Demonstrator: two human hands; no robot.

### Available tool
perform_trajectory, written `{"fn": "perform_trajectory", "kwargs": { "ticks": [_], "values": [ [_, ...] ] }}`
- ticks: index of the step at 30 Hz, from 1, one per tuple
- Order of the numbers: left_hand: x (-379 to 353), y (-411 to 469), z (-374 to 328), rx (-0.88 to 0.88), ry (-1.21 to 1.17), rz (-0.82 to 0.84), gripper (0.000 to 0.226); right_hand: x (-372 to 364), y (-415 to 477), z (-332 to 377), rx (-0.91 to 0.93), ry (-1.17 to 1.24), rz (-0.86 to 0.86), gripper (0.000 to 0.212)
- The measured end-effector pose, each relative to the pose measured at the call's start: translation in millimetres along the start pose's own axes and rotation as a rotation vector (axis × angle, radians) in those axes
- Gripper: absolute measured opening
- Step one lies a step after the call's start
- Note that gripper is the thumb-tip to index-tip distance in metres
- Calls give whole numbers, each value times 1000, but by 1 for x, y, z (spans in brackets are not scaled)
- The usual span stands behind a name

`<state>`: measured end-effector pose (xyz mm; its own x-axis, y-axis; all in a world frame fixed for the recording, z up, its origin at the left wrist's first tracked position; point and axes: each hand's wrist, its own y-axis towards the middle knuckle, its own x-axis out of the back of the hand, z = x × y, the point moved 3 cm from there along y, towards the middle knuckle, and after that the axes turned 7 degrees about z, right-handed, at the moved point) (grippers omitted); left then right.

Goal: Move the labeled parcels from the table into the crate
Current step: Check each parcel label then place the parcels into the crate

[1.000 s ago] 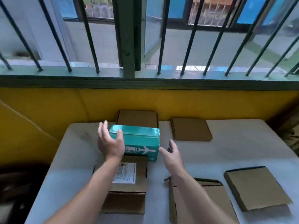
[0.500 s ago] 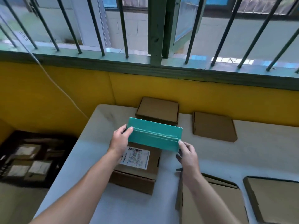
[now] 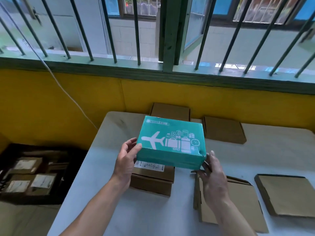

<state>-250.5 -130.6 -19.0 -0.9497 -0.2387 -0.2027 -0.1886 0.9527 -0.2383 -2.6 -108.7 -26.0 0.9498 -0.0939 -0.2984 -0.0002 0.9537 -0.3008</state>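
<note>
A teal box printed with a white plane and luggage is held above the white table, tilted so its printed face looks up at me. My left hand grips its left end and my right hand grips its lower right corner. Under it sits a brown cardboard parcel whose white label is partly hidden by the box. On the floor to the left is a black crate holding several labeled brown parcels.
Plain brown cardboard boxes lie on the table: two at the back, one under my right forearm and one at the right edge. A yellow wall and a barred window stand behind. A white cable hangs down the wall.
Both hands closed on the teal box, lifted it off the brown parcel and turned it until its printed face came up. The view swung left, bringing the crate into sight.
</note>
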Motion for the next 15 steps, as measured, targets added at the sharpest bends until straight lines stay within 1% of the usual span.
{"fn": "perform_trajectory", "kwargs": {
  "ticks": [3, 6, 12, 15],
  "values": [
    [9, -9, 2, -48, -18, 85, 47, -7, -10, 1, 47, -7, 56, 35],
    [15, -16, 1, -89, -12, 109, 47, -15, -17, -1, 86, -43, 107, 42],
    [20, -16, -26, -201, 95, 174, 53, -24, -18, 4, 100, -146, 107, 49],
    [24, -13, -40, -272, 157, 164, 51, -27, -17, 9, 118, -212, 102, 43]
  ]
}}
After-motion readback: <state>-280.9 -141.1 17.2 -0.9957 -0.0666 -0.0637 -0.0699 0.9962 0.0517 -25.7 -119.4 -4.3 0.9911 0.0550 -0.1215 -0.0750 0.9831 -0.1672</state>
